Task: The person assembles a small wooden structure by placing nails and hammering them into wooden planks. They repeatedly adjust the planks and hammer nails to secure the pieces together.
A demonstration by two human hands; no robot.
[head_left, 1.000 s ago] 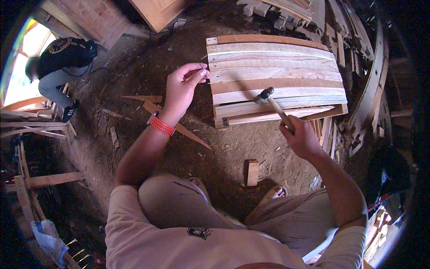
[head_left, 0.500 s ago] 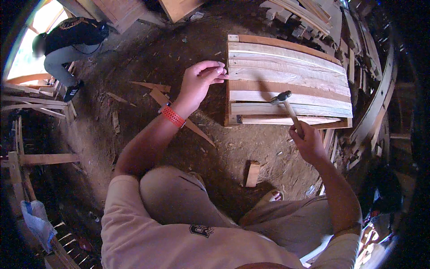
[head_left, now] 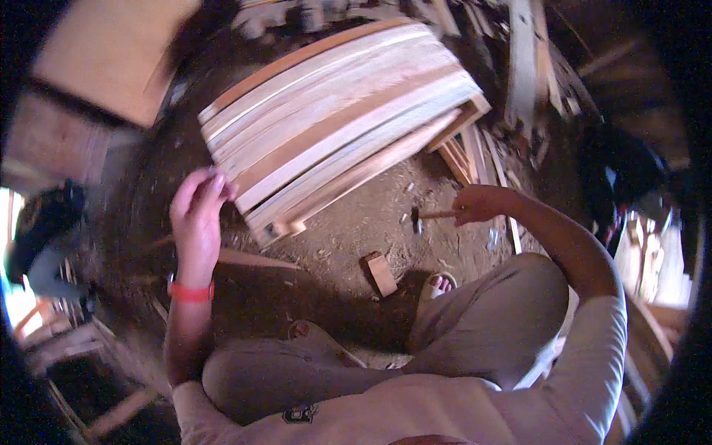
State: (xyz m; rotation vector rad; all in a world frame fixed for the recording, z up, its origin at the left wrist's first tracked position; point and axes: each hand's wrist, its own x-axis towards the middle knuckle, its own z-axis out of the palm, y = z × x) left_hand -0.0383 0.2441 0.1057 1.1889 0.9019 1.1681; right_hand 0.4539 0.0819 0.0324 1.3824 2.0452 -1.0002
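A slatted wooden crate-like piece (head_left: pixel 337 104) made of pale and reddish boards lies in front of me, tilted across the view. My left hand (head_left: pixel 199 202) is at its near left corner, fingertips pinched together. Whatever is in that pinch, if anything, is too small to make out. In my right hand (head_left: pixel 478 205) is a hammer (head_left: pixel 437 215), gripped by its wooden handle. Its dark head points left, low over the dirt floor and apart from the boards.
A short wood block (head_left: pixel 380 275) lies on the dirt floor near my foot. Scrap boards (head_left: pixel 256 259) are beside my left arm. Stacked lumber (head_left: pixel 526 67) stands at the far right, and a large panel (head_left: pixel 111 59) at the far left. Another person (head_left: pixel 48 230) bends at the left.
My view has turned to the right, so the slatted piece appears shifted left and tilted. The hammer has come down from over the slats to beside the piece. The left hand remains near its left edge.
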